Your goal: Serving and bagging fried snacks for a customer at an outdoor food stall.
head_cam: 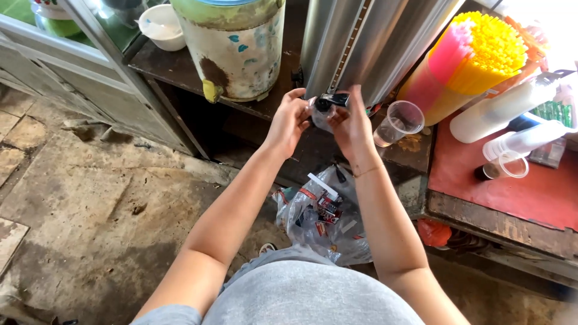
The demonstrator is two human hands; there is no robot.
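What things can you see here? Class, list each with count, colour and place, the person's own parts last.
urn: one, steel, top centre
tap: one, black, on the urn
clear cup: one, under the tap, between both hands
empty cup: one, clear, right of the hands
straws: bundle, yellow and pink, top right
old jug: one, cream, rusty, on the shelf
bowl: one, white, top left
bag: one, clear, below the shelf
left hand: on the clear cup
right hand: at the tap
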